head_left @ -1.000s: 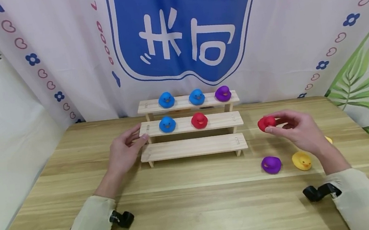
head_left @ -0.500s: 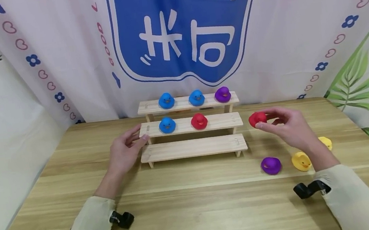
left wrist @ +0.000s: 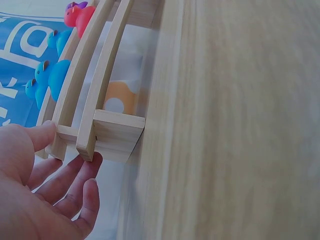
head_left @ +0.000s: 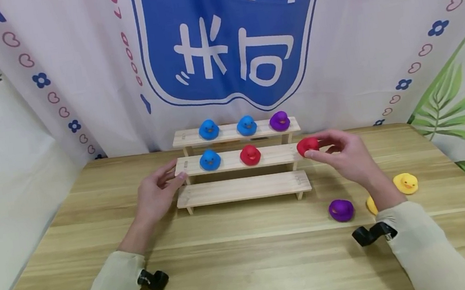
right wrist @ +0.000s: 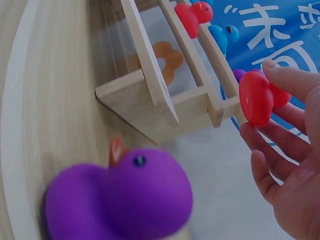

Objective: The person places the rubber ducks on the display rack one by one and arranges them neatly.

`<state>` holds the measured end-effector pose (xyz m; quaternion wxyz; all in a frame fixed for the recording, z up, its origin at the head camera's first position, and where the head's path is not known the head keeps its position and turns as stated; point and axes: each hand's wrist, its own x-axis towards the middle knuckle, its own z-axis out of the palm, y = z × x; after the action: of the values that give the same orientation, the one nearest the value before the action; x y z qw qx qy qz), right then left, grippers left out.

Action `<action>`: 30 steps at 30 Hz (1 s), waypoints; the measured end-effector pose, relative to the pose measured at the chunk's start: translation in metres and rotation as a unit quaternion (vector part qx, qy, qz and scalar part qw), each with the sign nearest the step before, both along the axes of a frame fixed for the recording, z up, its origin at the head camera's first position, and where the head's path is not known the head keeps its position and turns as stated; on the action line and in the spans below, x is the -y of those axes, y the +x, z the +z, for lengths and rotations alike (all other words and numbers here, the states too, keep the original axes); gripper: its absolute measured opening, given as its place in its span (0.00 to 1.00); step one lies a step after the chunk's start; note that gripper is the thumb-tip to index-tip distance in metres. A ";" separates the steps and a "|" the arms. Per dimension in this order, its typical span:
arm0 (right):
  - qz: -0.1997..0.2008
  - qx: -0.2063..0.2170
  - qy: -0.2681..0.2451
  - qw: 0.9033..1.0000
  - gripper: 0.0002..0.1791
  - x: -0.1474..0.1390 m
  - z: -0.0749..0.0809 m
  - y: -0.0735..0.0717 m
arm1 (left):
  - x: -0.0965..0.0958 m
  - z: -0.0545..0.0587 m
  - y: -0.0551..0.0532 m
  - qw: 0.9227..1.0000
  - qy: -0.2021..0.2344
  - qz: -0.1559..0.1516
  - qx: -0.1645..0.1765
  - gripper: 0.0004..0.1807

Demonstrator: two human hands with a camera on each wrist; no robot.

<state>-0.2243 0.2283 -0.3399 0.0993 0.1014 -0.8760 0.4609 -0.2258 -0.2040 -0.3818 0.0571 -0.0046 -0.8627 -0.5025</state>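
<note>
A red rubber duck (head_left: 306, 146) is pinched between the thumb and fingers of my right hand (head_left: 345, 155), at the right end of the middle step. In the right wrist view, that red duck (right wrist: 257, 97) shows its flat underside beside the step ends. My left hand (head_left: 158, 190) holds the left end of the three-step wooden stand (head_left: 242, 188), its thumb on the middle step's edge. On the middle step sit a blue duck (head_left: 210, 160) and another red duck (head_left: 250, 155). The top step bears two blue ducks (head_left: 209, 130) and a purple duck (head_left: 280, 121).
On the table (head_left: 249, 270), right of the stand, lie a purple duck (head_left: 341, 210) and a yellow duck (head_left: 405, 184). A second yellow duck (head_left: 371, 206) is partly hidden by my right wrist. A printed cloth (head_left: 118, 81) hangs behind the stand.
My right hand has carried the red duck leftward and slightly up, from over the table to the middle step's right end. The left hand stays on the stand.
</note>
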 end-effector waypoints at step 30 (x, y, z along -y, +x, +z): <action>0.036 0.045 -0.025 0.998 0.27 0.039 -0.003 -0.016 | 0.000 -0.002 0.000 1.000 -0.003 0.006 0.001 0.35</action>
<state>-0.2406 0.1897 -0.3426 0.0453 0.1092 -0.8635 0.4903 -0.2261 -0.2044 -0.3836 0.0593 0.0005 -0.8643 -0.4995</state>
